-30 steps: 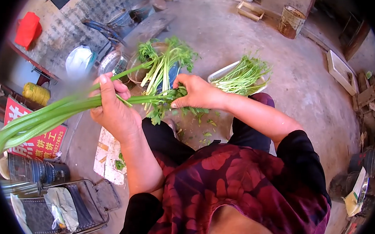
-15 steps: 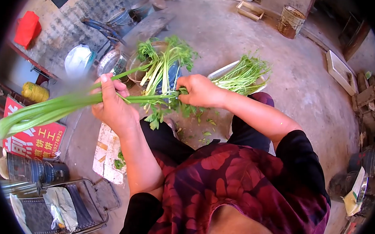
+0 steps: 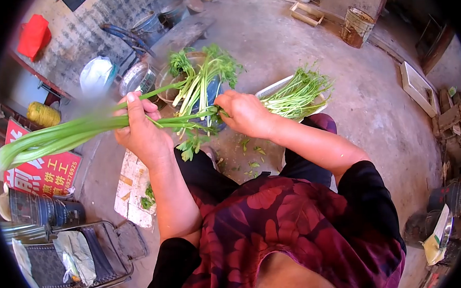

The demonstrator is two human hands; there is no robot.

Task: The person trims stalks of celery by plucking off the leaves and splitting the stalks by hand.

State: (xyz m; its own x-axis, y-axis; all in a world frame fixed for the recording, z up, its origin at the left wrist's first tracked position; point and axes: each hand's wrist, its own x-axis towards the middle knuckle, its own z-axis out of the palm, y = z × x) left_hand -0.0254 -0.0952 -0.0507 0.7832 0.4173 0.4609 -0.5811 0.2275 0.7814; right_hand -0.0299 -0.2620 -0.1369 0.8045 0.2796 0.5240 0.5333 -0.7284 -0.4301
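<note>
A bundle of long green stalks lies across my left hand, whose fingers are wrapped round it; the thick ends point far left. Its thinner, leafy ends stretch right to my right hand, which pinches leaves there with bent fingers. Behind them, a pile of leafy stalks rests over a round container and something blue. More thin green stalks lie in a white basket beyond my right forearm. Green leaf scraps are on the floor between my legs.
A white board lies on the floor by my left forearm. At the left are a red sign, dark buckets and a chair. Farther off stand a rusty bucket and a wooden tray.
The thick stalk ends have risen slightly at the left. My right hand has shifted a little at the leafy ends, and the leaves that hung below it no longer show there.
</note>
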